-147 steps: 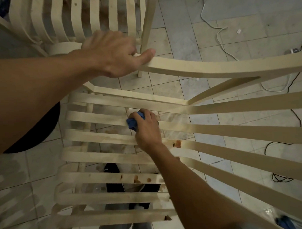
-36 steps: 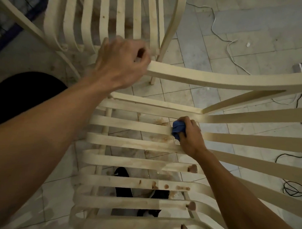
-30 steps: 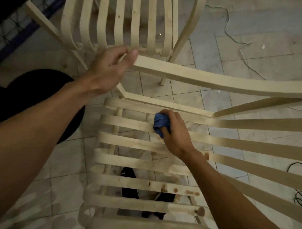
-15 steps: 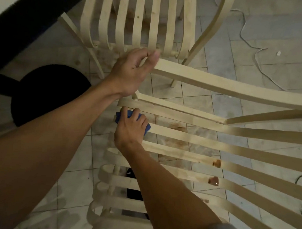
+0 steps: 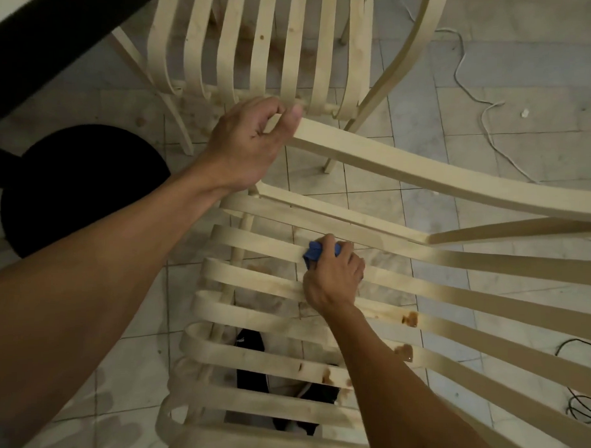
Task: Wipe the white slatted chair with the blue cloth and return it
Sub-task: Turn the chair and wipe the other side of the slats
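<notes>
The white slatted chair [image 5: 252,279] fills the middle and right of the head view, its seat slats running left to right below me. Brown stains mark several slats at the lower right. My left hand [image 5: 246,145] grips the end of the chair's armrest [image 5: 406,170] at the upper middle. My right hand [image 5: 332,275] holds the bunched blue cloth [image 5: 315,253] and presses it onto one of the upper seat slats. Only a small part of the cloth shows past my fingers.
A second slatted chair [image 5: 260,45] stands right behind, at the top. A round black stool [image 5: 81,189] sits on the tiled floor at the left. A white cable [image 5: 476,96] and a dark cable [image 5: 582,404] lie on the floor at the right. Dark shoes show under the slats.
My right hand has slid the cloth back to the right along the slat, after being at the slat's left end half a second ago. My left hand stays on the armrest end.
</notes>
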A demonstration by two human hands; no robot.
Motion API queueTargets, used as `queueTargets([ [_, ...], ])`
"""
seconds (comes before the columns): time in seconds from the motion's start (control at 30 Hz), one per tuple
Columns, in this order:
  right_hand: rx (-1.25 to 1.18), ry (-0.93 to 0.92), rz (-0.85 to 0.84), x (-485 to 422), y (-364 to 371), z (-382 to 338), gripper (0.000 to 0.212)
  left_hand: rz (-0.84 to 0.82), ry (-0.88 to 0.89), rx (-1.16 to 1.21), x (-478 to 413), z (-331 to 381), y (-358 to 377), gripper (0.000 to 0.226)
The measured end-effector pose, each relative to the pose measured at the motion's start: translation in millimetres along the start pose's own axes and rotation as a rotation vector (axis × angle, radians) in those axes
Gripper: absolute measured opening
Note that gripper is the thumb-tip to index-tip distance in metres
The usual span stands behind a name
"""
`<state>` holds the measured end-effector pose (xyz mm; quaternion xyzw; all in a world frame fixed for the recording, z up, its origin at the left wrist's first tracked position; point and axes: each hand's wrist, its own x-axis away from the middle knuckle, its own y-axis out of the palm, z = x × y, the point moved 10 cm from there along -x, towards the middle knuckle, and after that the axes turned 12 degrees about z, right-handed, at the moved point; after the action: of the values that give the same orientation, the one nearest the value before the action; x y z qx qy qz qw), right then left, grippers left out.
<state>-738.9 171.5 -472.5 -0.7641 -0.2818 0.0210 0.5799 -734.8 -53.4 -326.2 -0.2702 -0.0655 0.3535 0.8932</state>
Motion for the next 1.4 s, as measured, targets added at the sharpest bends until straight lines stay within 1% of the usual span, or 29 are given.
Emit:
queueTargets([
  [0.03, -0.024, 0.004, -0.010, 1.8, 6.4, -13.6, 0.035, 0.002, 0.000, -0.003, 0.2, -0.4, -0.3, 0.035],
  [0.1, -0.059, -0.058, -0.023, 7.0, 23.6, -54.8, 0.038, 0.012, 0.007, -0.006, -0.1, -0.9, -1.6, 0.035],
  [0.2, -0.081, -0.134, -0.019, 19.9, 42.8, -115.9, 0.049, 0.013, 0.018, -0.026, -0.4, -0.6, -1.0, 0.036],
  [0.27, -0.097, -0.187, 0.000, 26.0, 44.0, -135.8, 0.053, 0.023, 0.038, -0.047, -0.3, 1.2, -2.5, 0.036],
  [0.33, -0.098, -0.256, 0.013, 24.6, 38.8, -133.5, 0.048, 0.040, 0.066, -0.061, -0.1, 4.0, -4.3, 0.036],
  [0.4, -0.095, -0.303, 0.019, 21.0, 31.2, -115.2, 0.041, 0.046, 0.080, -0.070, 0.2, 4.5, -4.3, 0.035],
  [0.43, -0.100, -0.296, 0.022, 18.1, 26.6, -100.6, 0.038, 0.050, 0.074, -0.074, 0.3, 2.5, -4.7, 0.035],
  [0.5, -0.120, -0.242, 0.021, 10.7, 16.2, -63.4, 0.034, 0.057, 0.042, -0.073, -0.2, -4.9, -5.6, 0.037],
  [0.53, -0.120, -0.213, 0.017, 7.6, 10.5, -41.8, 0.034, 0.057, 0.028, -0.067, 0.2, -8.1, -5.5, 0.041],
  [0.6, -0.085, -0.164, 0.023, 0.7, -3.5, 4.2, 0.033, 0.058, 0.015, -0.049, 0.4, -10.8, -4.5, 0.046],
  [0.7, 0.057, -0.091, 0.032, -10.5, -27.4, 75.0, 0.034, 0.070, 0.012, -0.040, 0.8, -11.3, -4.2, 0.042],
  [0.8, 0.233, -0.020, -0.008, -18.9, -46.9, 135.6, 0.040, 0.091, 0.007, -0.043, 0.4, -12.4, -4.9, 0.046],
  [0.87, 0.310, -0.016, -0.023, -21.8, -53.9, 159.8, 0.042, 0.113, -0.002, -0.050, -0.2, -13.5, -5.8, 0.052],
  [0.93, 0.361, -0.026, -0.012, -23.4, -54.1, 166.1, 0.041, 0.140, -0.024, -0.063, -1.2, -14.6, -7.0, 0.056],
  [1.03, 0.279, 0.001, -0.008, -24.4, -46.7, 147.6, 0.034, 0.139, -0.038, -0.071, -1.7, -15.0, -6.0, 0.058],
  [1.1, 0.164, -0.046, -0.003, -22.7, -36.7, 114.8, 0.033, 0.122, -0.039, -0.053, -1.1, -14.3, -5.0, 0.054],
  [1.23, 0.010, -0.138, 0.000, -7.6, -7.0, 20.8, 0.036, 0.098, -0.033, -0.057, 0.3, -10.7, -4.0, 0.041],
  [1.3, -0.024, -0.183, -0.019, 2.4, 11.2, -29.7, 0.040, 0.089, -0.030, -0.057, 1.4, -8.0, -3.8, 0.037],
  [1.4, -0.016, -0.261, -0.029, 10.1, 28.8, -93.1, 0.051, 0.084, -0.018, -0.040, 1.3, -4.1, -3.0, 0.035],
])
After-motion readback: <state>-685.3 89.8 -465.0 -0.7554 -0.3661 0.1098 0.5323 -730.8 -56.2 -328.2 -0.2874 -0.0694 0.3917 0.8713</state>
